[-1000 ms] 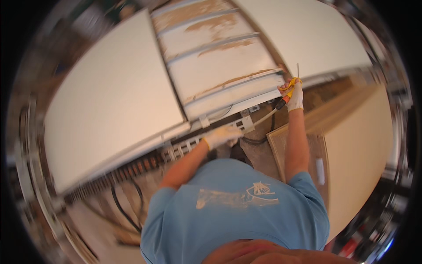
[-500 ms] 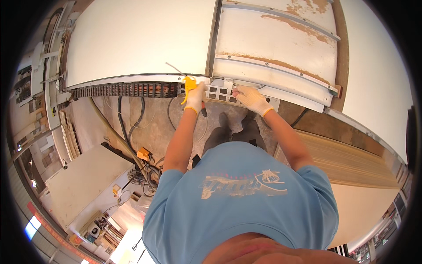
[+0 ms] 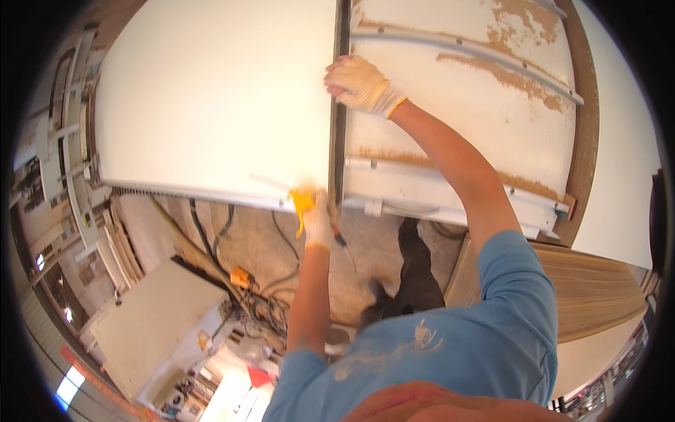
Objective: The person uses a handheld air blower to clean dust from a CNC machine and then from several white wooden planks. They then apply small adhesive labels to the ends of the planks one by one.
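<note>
My left hand (image 3: 318, 221), in a white knit glove, is closed round a yellow air blow gun (image 3: 302, 202). Its thin nozzle points up and left over the near edge of a large white board (image 3: 218, 91), and a dark hose fitting (image 3: 339, 236) hangs below the hand. My right hand (image 3: 360, 84), gloved too, is above the board's right edge, beside the dark strip (image 3: 340, 133) there. Its fingers are bent and held together; whatever they may hold is hidden.
Right of the strip lies a worn white machine bed (image 3: 450, 119) with metal rails (image 3: 467, 48). A wood-grain stack (image 3: 583, 288) stands at the right. Cables (image 3: 211, 246) and an orange box (image 3: 241, 277) lie on the floor at the left.
My right hand has moved from the slotted metal plate at the near edge, up to the board's right edge. My left hand still grips the blow gun. My body has leaned forward and shifted right.
</note>
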Demonstrator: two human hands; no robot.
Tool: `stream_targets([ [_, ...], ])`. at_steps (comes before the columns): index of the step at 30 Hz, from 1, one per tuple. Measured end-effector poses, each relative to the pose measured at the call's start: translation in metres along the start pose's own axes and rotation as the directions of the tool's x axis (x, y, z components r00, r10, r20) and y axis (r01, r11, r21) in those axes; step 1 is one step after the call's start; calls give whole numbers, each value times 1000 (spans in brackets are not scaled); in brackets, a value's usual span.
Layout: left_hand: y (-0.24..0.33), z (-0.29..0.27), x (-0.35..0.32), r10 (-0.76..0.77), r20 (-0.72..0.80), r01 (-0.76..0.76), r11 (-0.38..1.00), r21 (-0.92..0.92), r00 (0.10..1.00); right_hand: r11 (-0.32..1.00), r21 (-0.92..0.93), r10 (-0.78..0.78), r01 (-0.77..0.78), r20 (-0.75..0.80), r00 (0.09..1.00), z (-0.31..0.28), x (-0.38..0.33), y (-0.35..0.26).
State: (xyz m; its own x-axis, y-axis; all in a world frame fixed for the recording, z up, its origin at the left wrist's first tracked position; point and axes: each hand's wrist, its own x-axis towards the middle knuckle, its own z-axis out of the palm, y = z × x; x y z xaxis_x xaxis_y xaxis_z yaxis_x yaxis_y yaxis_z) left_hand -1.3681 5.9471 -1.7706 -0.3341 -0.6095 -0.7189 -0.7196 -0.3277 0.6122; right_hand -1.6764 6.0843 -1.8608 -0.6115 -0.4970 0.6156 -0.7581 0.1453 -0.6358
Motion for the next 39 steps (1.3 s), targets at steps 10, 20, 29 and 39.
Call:
stream_targets([
  [10,15,50,75,-177,-67,174,984,-49,982,960,245,-134,135,-21,991,82,70,133],
  [20,36,67,54,-181,-69,177,982,-65,981,957,200,-239,212,119,964,45,76,140],
  [29,35,63,20,-206,-3,205,975,-81,979,972,187,-180,146,182,967,23,69,85],
  [39,45,-48,-92,-65,265,21,986,165,962,976,-179,191,-126,419,888,-15,87,-108],
])
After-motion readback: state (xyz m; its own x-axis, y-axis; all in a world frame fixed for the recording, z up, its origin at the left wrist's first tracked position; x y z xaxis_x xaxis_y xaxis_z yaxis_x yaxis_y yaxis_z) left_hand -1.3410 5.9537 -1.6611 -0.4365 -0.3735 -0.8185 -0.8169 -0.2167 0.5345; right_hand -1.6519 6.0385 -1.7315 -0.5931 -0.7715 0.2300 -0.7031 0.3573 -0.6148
